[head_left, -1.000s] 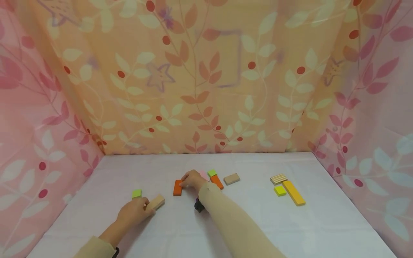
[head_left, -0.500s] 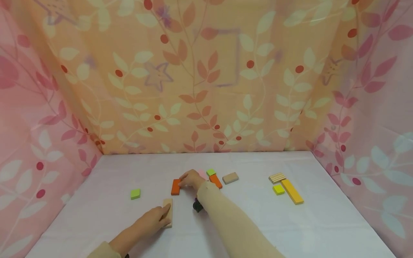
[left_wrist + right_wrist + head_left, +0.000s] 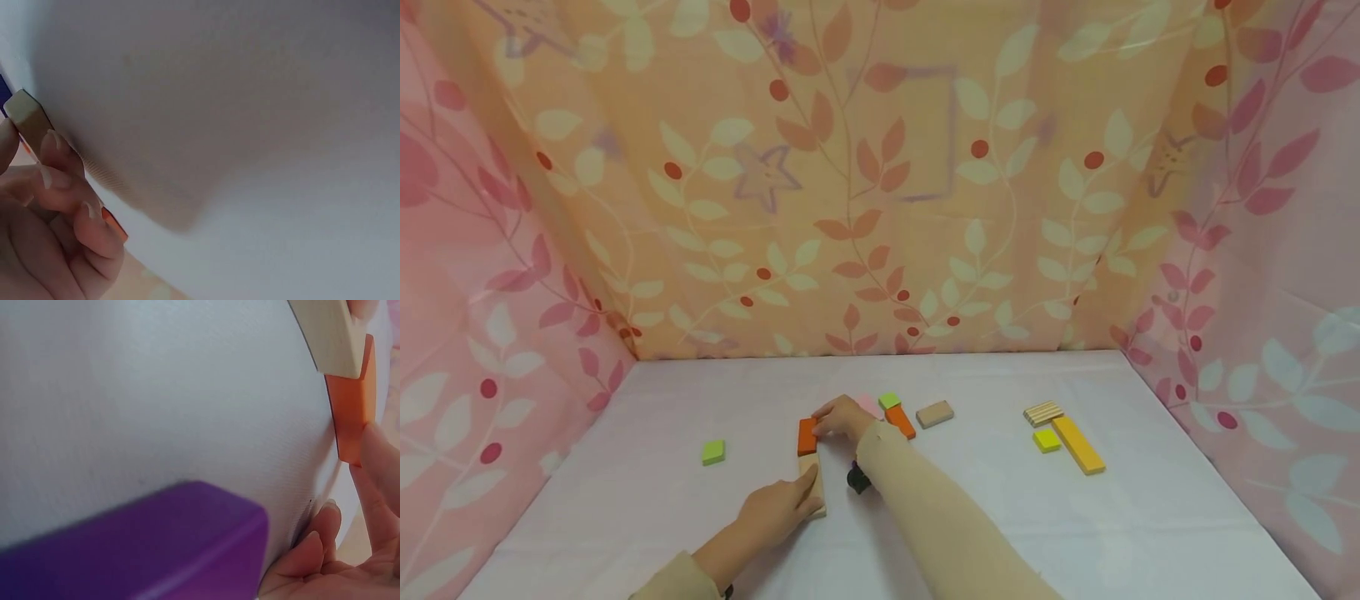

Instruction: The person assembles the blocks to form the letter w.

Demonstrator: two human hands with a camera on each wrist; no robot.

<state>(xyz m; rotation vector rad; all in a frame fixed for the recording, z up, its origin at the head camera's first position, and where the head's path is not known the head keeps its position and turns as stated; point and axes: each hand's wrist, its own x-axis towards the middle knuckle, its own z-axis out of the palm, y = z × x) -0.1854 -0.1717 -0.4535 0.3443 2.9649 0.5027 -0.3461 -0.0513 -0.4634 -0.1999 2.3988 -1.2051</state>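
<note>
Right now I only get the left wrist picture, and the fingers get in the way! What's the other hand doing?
Observer: The right hand is holding an orange block.
Operator: Ooh! Is my wood one touching it? Fingers hide that bit for me.
Observer: Yes, in the right wrist view the end of the wood block looks to be up against the orange block's end.
Operator: Are there any yellow ones anywhere?
Observer: Yes, the head view shows a long yellow block lying off to the right of the right hand.
</note>
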